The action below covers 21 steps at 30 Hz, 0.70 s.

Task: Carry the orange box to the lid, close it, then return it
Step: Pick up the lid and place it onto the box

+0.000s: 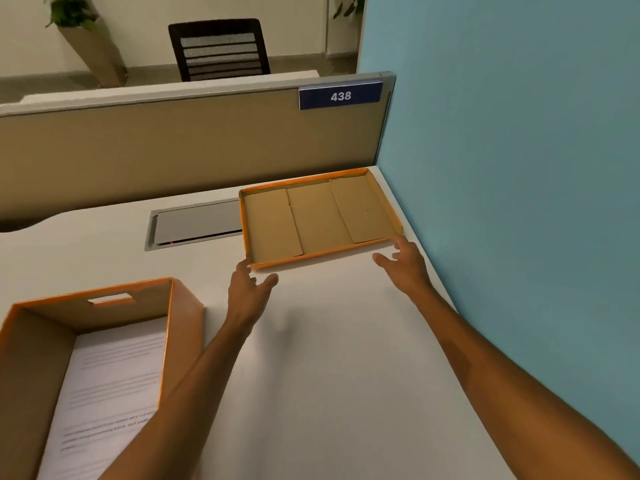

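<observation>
Orange lid [318, 216] lies upside down at surface [329, 358] far right corner. Left hand [247, 291] and right hand [405, 263], fingers spread, grasping nothing, touch its near corners. Orange box [90, 358], uncovered, papers [104, 393] inside, sits near left edge.

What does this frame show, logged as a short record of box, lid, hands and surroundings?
box: orange box open, on the desk at near left, printed sheets inside
lid: lid lies inside-up at the desk's far right corner, beside the blue wall
left hand: left hand open, at the lid's near left corner, fingertips touching its edge
right hand: right hand open, at the lid's near right corner
task state: box not yet closed
background: partition sign reads 438; black chair behind
</observation>
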Motion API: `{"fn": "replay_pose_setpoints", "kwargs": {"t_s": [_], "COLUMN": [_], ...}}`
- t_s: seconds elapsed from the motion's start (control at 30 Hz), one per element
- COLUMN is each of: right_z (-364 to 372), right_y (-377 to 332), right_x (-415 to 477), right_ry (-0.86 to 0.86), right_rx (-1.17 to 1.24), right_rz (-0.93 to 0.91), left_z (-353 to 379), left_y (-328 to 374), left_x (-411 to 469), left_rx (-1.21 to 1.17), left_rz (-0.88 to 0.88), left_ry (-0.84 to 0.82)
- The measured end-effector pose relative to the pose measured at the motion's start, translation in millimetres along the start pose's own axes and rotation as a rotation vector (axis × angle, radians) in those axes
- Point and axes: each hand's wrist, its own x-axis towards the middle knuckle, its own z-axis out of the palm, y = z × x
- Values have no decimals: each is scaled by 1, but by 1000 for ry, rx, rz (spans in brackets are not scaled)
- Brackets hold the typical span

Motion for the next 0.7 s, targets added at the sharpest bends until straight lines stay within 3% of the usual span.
{"fn": "replay_pose_setpoints", "kwargs": {"t_s": [0.4,0.7], "right_z": [6,7], "right_y": [24,17], "right_x": [110,125], "right_ry": [57,156], "right_rx": [37,264], "right_rz": [224,319], "left_z": [30,31], "left_y": [-20,-20], "left_x": [89,97], "left_rx": [70,-96], "left_rz": [-186,-250], "left_ry": [73,142]}}
